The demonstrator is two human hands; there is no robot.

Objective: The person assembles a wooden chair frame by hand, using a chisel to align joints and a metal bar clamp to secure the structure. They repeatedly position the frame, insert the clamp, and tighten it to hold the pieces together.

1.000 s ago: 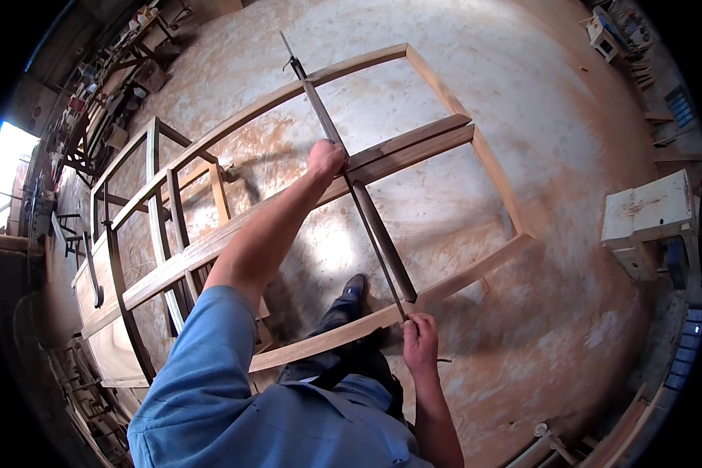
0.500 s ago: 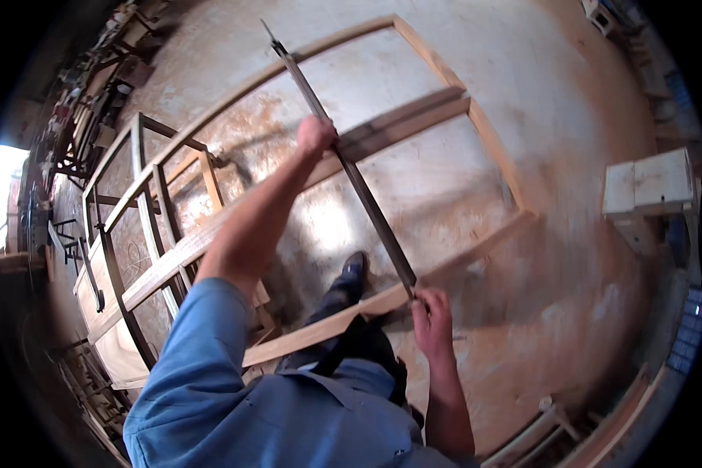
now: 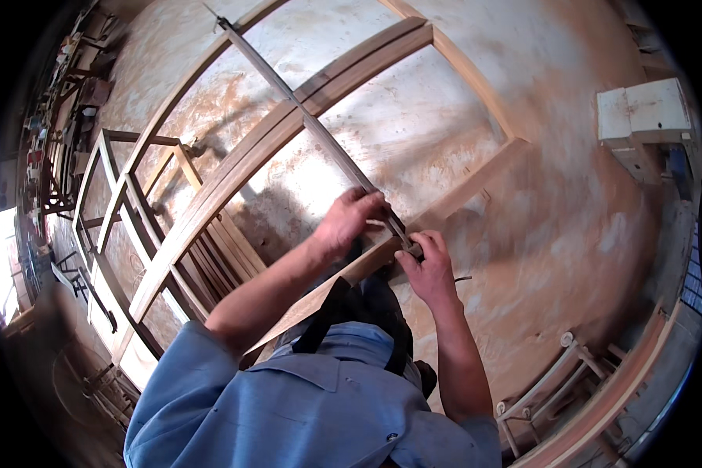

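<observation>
A long dark metal bar clamp (image 3: 337, 148) lies across a large wooden frame (image 3: 359, 69) made of pale and brown rails. Its far end, with a thin pointed tip, reaches over the far rail. My left hand (image 3: 349, 221) is closed round the bar close to its near end, the fingers curled over it. Beside it, my right hand (image 3: 429, 267) pinches the clamp's near end, at the outer side of the near rail (image 3: 366, 262). The fingers partly hide the clamp's end fitting there. A thin dark handle (image 3: 463, 278) sticks out past my right hand.
Another wooden frame (image 3: 105, 148) stands at the left, with several boards (image 3: 230, 246) beside it. A cluttered rack (image 3: 62, 140) lines the far left. At the right are a white box-like block (image 3: 643, 113) and, lower, long timber pieces (image 3: 600, 402). The floor (image 3: 546, 234) is stained.
My left hand has slid down the bar toward its near end, close to the right hand. My right hand has come up against the near rail. The view has shifted.
</observation>
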